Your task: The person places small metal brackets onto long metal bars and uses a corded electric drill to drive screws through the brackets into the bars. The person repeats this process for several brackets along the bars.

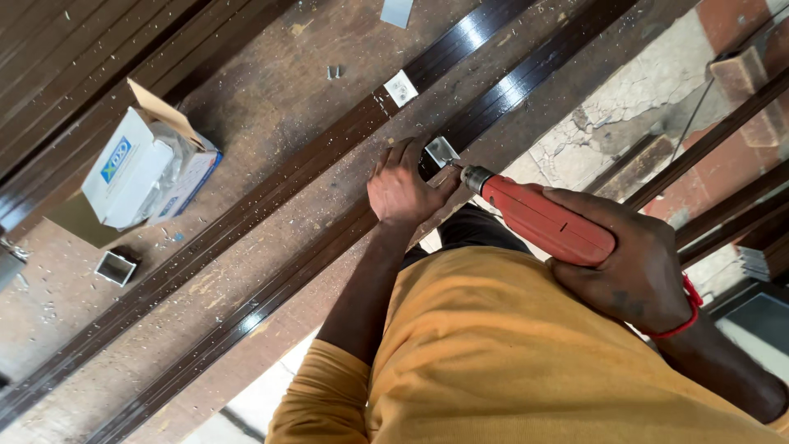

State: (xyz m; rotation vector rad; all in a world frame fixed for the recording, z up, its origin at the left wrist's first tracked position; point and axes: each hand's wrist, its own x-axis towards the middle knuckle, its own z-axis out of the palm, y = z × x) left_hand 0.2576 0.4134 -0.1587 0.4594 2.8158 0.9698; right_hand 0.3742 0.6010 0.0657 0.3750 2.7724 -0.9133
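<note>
Nearby, an opened cardboard box (148,168) and a short metal offcut (116,266) sit on the desk (271,90) (shavings everywhere). The left hand (403,185) presses a silver bracket (440,152) against the dark rail (271,284), fingers spread flat; the right hand (637,263) clenches the red drill (542,220), tip at the bracket.

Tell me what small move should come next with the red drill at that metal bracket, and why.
Probably press the red drill straight into the metal bracket and squeeze the trigger. Its tip already sits at the bracket, the left hand pins the bracket against the dark profile, and the right hand grips the drill body.
</note>
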